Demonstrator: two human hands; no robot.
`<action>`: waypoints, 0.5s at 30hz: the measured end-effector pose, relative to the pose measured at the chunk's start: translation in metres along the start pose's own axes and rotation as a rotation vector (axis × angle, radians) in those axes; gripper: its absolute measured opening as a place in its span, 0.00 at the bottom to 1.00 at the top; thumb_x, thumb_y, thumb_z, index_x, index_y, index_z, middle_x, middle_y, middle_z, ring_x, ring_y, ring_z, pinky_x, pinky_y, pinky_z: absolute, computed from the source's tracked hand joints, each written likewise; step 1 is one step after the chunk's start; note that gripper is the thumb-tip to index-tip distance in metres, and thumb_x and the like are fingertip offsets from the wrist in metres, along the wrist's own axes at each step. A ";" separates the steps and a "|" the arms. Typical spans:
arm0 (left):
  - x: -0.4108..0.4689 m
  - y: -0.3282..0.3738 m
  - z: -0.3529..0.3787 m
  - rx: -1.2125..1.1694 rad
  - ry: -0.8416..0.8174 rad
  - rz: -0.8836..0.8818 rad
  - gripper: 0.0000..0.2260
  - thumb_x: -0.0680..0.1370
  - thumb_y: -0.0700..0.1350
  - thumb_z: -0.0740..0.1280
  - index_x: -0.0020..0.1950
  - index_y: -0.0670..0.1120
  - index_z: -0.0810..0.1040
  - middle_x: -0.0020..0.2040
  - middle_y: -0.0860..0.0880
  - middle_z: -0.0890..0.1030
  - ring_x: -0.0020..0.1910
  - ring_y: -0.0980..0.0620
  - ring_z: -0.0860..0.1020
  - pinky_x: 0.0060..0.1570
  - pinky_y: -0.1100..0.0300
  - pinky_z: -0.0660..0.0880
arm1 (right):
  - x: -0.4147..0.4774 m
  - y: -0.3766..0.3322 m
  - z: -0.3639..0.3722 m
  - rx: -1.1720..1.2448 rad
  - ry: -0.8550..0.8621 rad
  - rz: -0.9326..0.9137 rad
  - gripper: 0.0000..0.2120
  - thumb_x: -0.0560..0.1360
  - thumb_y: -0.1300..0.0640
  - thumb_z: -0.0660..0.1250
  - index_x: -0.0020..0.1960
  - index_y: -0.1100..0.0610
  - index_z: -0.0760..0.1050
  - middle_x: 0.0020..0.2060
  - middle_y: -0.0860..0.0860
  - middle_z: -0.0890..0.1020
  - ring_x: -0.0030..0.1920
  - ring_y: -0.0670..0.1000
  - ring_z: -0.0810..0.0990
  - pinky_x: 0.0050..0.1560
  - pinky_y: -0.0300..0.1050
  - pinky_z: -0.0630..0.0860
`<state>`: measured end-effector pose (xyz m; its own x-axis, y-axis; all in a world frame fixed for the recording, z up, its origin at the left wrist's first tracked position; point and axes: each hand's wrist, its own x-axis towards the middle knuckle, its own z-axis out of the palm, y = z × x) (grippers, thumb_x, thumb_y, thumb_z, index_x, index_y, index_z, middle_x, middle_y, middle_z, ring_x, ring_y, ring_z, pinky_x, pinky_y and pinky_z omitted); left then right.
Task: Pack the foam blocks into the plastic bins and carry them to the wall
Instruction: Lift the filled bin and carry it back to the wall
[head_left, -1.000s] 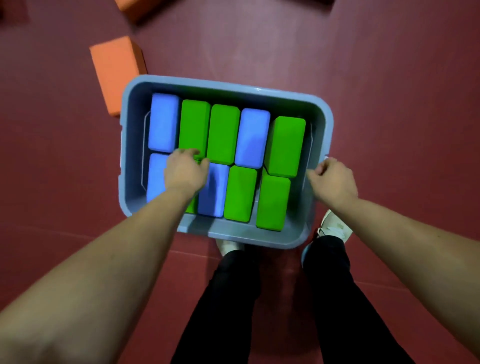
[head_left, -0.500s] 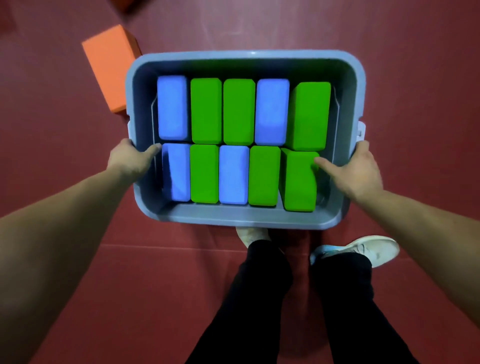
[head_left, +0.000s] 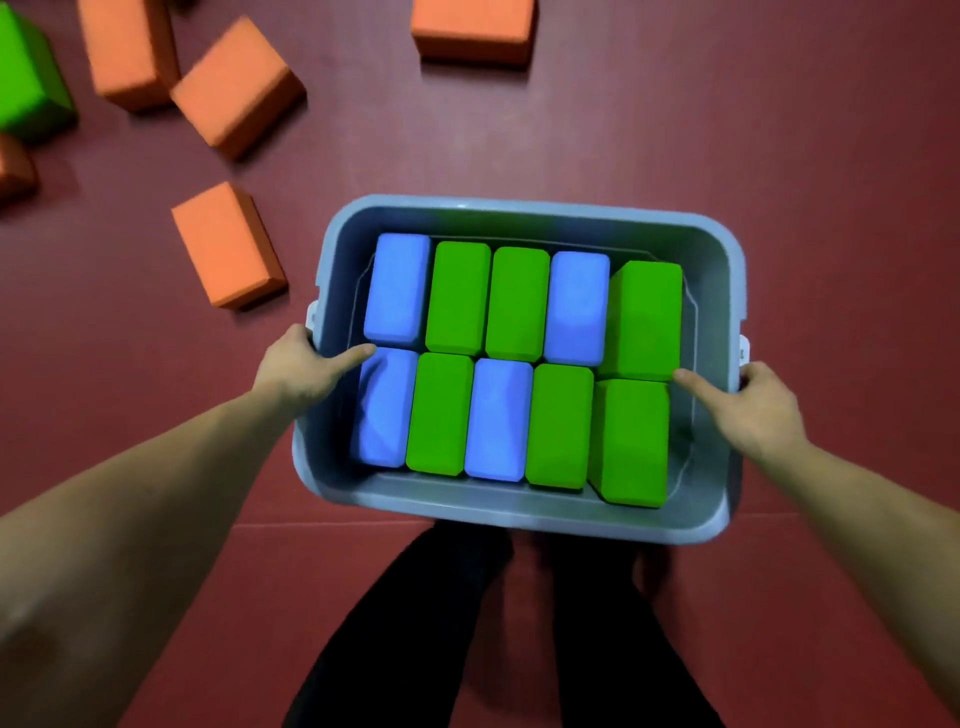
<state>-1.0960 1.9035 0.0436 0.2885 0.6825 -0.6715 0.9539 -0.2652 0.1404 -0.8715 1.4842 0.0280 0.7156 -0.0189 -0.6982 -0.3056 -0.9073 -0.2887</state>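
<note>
Now lifted, the bin (head_left: 519, 512) is hanging between left hand (head_left: 298, 364) and right hand (head_left: 756, 405), each gripping a side rim. Foam blocks (head_left: 460, 296) are likely keeping it light.

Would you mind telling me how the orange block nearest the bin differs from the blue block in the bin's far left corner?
The orange block lies on the floor, outside the bin; the blue block is packed inside it. The orange block touches no other block; the blue block stands right beside a green block. Both are rectangular foam blocks.
</note>
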 end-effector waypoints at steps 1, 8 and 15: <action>-0.018 0.024 -0.001 -0.001 -0.005 0.013 0.36 0.66 0.70 0.72 0.59 0.43 0.73 0.51 0.47 0.78 0.48 0.44 0.77 0.45 0.52 0.73 | -0.005 0.012 -0.026 0.014 0.016 0.027 0.30 0.66 0.31 0.72 0.50 0.57 0.74 0.46 0.54 0.80 0.45 0.56 0.76 0.45 0.50 0.73; -0.186 0.224 -0.033 -0.184 0.055 0.097 0.30 0.70 0.69 0.71 0.52 0.44 0.72 0.47 0.46 0.79 0.48 0.41 0.78 0.43 0.52 0.71 | -0.075 0.079 -0.239 0.283 0.071 0.216 0.29 0.68 0.33 0.73 0.50 0.58 0.75 0.48 0.58 0.81 0.44 0.57 0.76 0.44 0.50 0.72; -0.330 0.438 -0.054 -0.285 0.069 0.312 0.27 0.73 0.67 0.69 0.55 0.45 0.74 0.46 0.49 0.78 0.46 0.45 0.76 0.46 0.54 0.69 | -0.112 0.138 -0.414 0.768 0.386 0.385 0.27 0.71 0.41 0.75 0.56 0.61 0.74 0.48 0.56 0.77 0.45 0.54 0.74 0.45 0.44 0.66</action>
<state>-0.7688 1.5988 0.3661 0.5622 0.6461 -0.5163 0.8021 -0.2739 0.5306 -0.7337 1.1872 0.3383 0.5957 -0.5229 -0.6097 -0.7965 -0.2870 -0.5321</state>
